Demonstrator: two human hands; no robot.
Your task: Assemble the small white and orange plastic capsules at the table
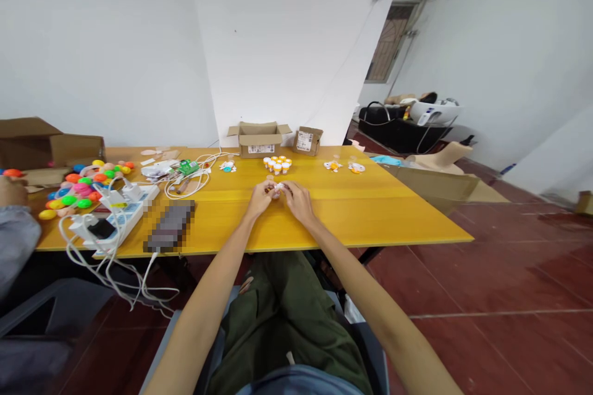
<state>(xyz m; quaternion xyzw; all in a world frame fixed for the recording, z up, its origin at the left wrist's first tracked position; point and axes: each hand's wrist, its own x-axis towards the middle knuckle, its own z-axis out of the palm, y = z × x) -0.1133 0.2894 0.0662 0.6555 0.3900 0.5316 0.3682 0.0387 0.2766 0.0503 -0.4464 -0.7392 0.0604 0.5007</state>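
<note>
Close together above the yellow table (pixel 380 216), my left hand (pixel 260 199) and my right hand (pixel 299 199) pinch a small white speckled piece (pixel 277 190) between their fingertips. Its exact kind is too small to tell, and the fingers cover part of it. Just beyond the hands stands a cluster of several small white tubs with orange-yellow lids (pixel 277 165). To the right lie two small white-and-orange items (pixel 332 165), and a white-and-teal item (pixel 227 166) lies to the left.
An open cardboard box (pixel 262 139) and a smaller box (pixel 307 141) stand against the wall. On the left are a power strip (pixel 134 210) with tangled white cables, a phone (pixel 170 226), colourful plastic eggs (pixel 82 188) and another person's arm (pixel 16 216). A large carton (pixel 428 188) sits beyond the table's right edge.
</note>
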